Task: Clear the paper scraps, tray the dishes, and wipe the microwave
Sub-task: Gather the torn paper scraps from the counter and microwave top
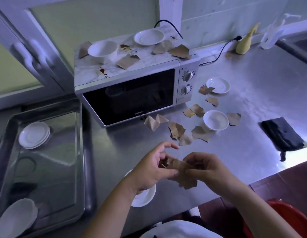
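Both hands meet over the steel counter's front edge around a bunch of brown paper scraps (182, 172). My left hand (154, 170) cups the bunch from the left, and my right hand (206, 166) pinches it from the right. More brown scraps (177, 130) lie scattered on the counter before the microwave (132, 93). Others lie on the microwave's stained top (125, 61), beside a white bowl (103, 50) and a white plate (149, 37). A steel tray (46, 160) at left holds stacked saucers (34, 134) and a plate (17, 217).
On the counter stand a saucer (218, 85), a small bowl (215, 120) and a white dish (144, 197) partly under my left wrist. A dark cloth (283, 136) lies at right. A red bin (283, 219) sits below the counter edge. A yellow bottle (245, 42) stands at the back.
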Tool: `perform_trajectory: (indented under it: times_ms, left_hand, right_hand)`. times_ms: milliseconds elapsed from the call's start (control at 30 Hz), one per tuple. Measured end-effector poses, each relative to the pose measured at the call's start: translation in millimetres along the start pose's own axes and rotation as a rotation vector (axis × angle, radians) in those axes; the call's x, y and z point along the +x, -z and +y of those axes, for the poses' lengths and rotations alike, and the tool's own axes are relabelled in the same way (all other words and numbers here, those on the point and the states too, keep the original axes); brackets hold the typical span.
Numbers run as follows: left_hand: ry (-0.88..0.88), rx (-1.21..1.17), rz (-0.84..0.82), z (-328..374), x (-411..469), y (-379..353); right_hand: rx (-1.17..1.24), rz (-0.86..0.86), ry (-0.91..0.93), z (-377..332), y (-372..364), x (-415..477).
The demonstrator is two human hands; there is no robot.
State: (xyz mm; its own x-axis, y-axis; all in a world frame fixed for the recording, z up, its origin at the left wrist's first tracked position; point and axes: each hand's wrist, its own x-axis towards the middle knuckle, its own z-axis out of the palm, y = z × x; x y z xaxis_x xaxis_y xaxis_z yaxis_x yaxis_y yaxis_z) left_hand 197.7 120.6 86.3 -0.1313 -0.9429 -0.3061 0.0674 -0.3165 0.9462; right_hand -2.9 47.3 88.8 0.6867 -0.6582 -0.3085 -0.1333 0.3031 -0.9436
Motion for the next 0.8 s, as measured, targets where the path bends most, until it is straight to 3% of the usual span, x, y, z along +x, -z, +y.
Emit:
perform_trajectory:
  times_ms: [100,200,267,300,533,800]
  left_hand:
    - [0.028,-0.074,0.003,-7,27,10]
    - [0.087,-0.026,0.423,-32,74,35]
    - [0.165,0.153,0.689,-53,107,58]
    - [0.206,0.278,0.737,-64,122,69]
    - [0.348,1.148,0.463,-90,207,114]
    - [0.46,1.306,0.304,-75,248,129]
  right_hand:
    - [-0.049,0.082,-0.024,6,18,1]
    - [-0.116,0.315,-0.032,17,37,3]
    - [-0.069,0.407,-0.054,24,50,4]
    - [-0.044,0.44,-0.068,27,56,5]
    - [0.036,0.582,-0.114,44,97,15]
    - [0.067,0.613,-0.139,45,115,19]
